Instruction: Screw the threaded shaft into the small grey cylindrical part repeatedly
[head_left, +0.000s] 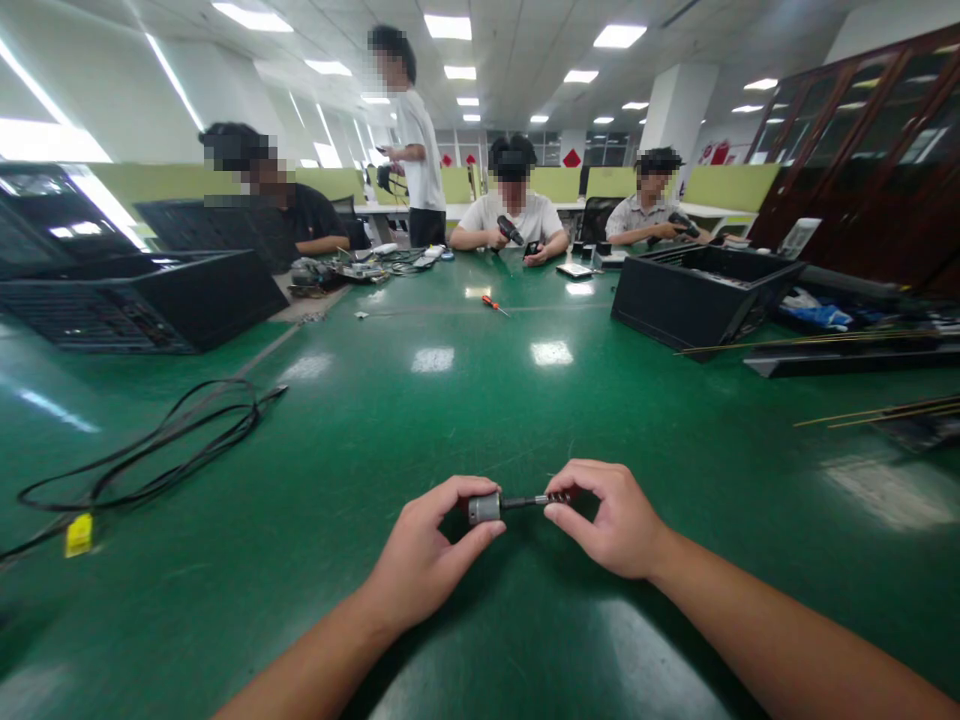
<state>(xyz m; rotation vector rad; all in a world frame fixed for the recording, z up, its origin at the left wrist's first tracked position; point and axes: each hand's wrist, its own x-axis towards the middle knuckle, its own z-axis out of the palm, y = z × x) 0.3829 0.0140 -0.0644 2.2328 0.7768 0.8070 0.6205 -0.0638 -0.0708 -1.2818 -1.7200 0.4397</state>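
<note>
A small grey cylindrical motor (484, 508) with a dark thin shaft (519, 502) is held level just above the green table. My left hand (431, 550) grips the motor's metal body between thumb and fingers. At the shaft's other end, my right hand (611, 515) pinches a dark, ridged end piece (559, 498) that looks like a worm gear. Part of that piece is hidden behind the fingers. Whether the shaft and the end piece are one part, I cannot tell.
Black cables (172, 450) with a yellow tag (79, 535) lie to the left. A screwdriver (493, 304) rests farther off on the green table (390, 420). Black computer cases (142, 300) stand left and right. Several people work beyond; one holds a power drill (510, 230).
</note>
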